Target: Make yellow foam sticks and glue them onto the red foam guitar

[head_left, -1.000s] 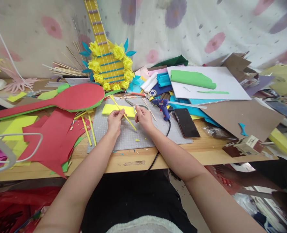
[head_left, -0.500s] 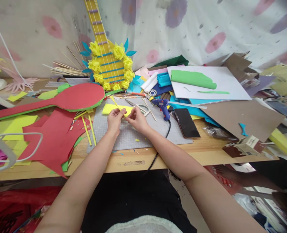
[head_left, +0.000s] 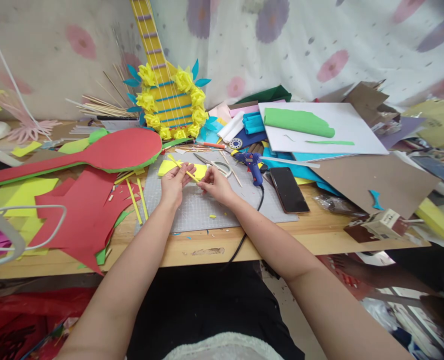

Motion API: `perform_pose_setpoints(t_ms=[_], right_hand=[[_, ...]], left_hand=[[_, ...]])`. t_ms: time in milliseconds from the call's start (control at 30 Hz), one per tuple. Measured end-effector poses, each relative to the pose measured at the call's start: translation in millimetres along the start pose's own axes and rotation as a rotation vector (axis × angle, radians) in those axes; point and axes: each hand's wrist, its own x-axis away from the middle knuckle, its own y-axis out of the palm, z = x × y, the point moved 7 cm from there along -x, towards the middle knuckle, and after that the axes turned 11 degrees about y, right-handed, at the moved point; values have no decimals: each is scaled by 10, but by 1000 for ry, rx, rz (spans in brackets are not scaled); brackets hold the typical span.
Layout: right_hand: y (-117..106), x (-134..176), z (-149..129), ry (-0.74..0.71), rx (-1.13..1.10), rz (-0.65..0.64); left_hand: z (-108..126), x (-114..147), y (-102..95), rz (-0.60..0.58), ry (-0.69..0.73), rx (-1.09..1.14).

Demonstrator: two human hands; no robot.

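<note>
Between my hands a thin yellow paper-wrapped stick runs at a slant over the grey cutting mat. My left hand supports it at its middle, with the fingers loosely around it. At its near end my right hand pinches it between thumb and fingertips. Folded yellow paper lies under and behind my hands. Just beyond my right hand are scissors with pale handles, partly covered. Two similar yellow sticks rest left of my left hand, at the mat's edge.
A blue glue gun with its cord and a phone lie on the right. On the left are a red paddle-shaped piece and red paper. Behind stands a yellow flower-trimmed paper guitar. Green crepe paper rests on a white board.
My left hand has shifted slightly left and turned, its fingers loosening around the stick. My right hand has moved slightly right, still pinching the near end.
</note>
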Motion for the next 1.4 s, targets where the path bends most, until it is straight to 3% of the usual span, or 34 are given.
perform_pose_setpoints(t_ms=[167, 333, 600, 833, 1000, 1067, 1233, 1400], right_hand=[[72, 7, 23, 119, -192, -197], [98, 60, -15, 127, -203, -300], [142, 23, 80, 219, -143, -221], [95, 15, 75, 236, -139, -181], [147, 85, 46, 281, -113, -300], [135, 91, 21, 281, -108, -317], [-116, -8, -18, 224, -294, -69], [-127, -22, -39, 215, -493, -99]], left_hand=[[29, -14, -29, 7, 14, -30], [27, -17, -29, 23, 69, -56], [34, -11, -65, 87, 77, -83], [18, 9, 3, -20, -11, -64], [-12, -24, -35, -23, -15, -71], [-42, -28, -34, -65, -84, -100], [-84, 39, 76, -325, -258, -135], [-159, 140, 131, -476, -341, -210]])
